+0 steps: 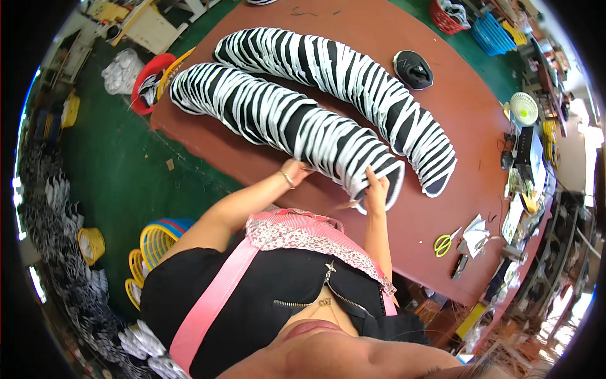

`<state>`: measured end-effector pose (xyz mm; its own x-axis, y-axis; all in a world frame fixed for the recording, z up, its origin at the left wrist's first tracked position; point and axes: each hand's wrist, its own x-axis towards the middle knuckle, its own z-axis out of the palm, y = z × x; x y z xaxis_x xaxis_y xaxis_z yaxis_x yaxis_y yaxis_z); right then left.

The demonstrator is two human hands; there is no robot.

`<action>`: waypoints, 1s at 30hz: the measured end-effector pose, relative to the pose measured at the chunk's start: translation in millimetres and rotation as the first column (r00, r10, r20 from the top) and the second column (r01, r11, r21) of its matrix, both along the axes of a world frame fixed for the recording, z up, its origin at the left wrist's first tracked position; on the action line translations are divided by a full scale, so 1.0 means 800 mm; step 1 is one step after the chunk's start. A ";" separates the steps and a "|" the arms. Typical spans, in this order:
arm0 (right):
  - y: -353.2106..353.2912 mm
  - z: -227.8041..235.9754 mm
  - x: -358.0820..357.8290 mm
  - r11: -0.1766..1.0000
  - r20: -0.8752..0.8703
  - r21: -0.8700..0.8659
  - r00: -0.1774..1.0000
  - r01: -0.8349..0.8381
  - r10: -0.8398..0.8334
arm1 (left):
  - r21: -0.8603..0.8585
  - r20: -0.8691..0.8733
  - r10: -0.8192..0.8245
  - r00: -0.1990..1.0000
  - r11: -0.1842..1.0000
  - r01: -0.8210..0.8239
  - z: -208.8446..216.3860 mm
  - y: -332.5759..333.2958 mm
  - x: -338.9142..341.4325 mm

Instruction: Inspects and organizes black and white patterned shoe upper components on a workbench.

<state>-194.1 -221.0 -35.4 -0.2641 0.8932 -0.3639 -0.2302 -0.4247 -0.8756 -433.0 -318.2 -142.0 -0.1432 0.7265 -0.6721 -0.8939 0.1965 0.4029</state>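
Note:
Two long curved rows of nested black-and-white fabric pieces lie side by side on a reddish-brown table (442, 252). At the lower edge of the near row (252, 114), my left hand (295, 172) grips its side, with the fingertips partly hidden by the pieces. My right hand (377, 191) is closed on the edge of the end piece at the row's right end, thumb and fingers pinching it. Beyond lies the far row (341, 69), which neither hand touches. A single black rounded piece (413, 71) rests on the table past the far row.
Green-handled scissors (443, 244) and crumpled white paper (475, 237) lie on the table's right side. A white fan (524, 108) stands at the right edge. Off the table are a red basket (151, 74), a blue basket (491, 35) and yellow baskets (158, 243) on the green floor.

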 end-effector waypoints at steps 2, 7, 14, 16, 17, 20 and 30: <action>-0.003 0.006 -0.008 0.993 0.000 -0.101 0.998 0.065 -0.065 | -0.075 0.003 0.059 0.998 0.995 -0.058 -0.003 0.021 0.010; -0.001 0.005 -0.054 0.947 0.080 -0.253 0.980 0.197 -0.183 | -0.074 -0.035 -0.056 0.998 0.996 0.053 0.010 0.006 -0.050; 0.008 -0.034 -0.027 0.942 0.802 0.198 0.508 0.271 -0.315 | -0.046 0.037 -0.824 0.565 0.564 0.825 0.053 -0.021 -0.141; -0.004 0.000 -0.035 0.883 0.837 0.243 0.373 0.401 -0.400 | -0.042 -0.250 -0.833 0.494 0.519 0.854 0.069 -0.044 -0.181; -0.012 0.009 -0.040 0.810 0.765 0.265 0.398 0.524 -0.507 | -0.052 -0.255 -0.821 0.511 0.539 0.840 0.079 -0.051 -0.208; -0.070 -0.002 -0.052 0.557 0.652 0.567 0.083 0.607 -0.754 | -0.109 -0.828 -0.444 0.344 0.728 0.676 0.132 -0.073 -0.302; -0.240 -0.145 -0.185 0.918 0.917 0.396 -0.045 0.011 -0.396 | -0.003 -0.930 -0.104 -0.353 0.962 -0.275 0.101 -0.124 -0.597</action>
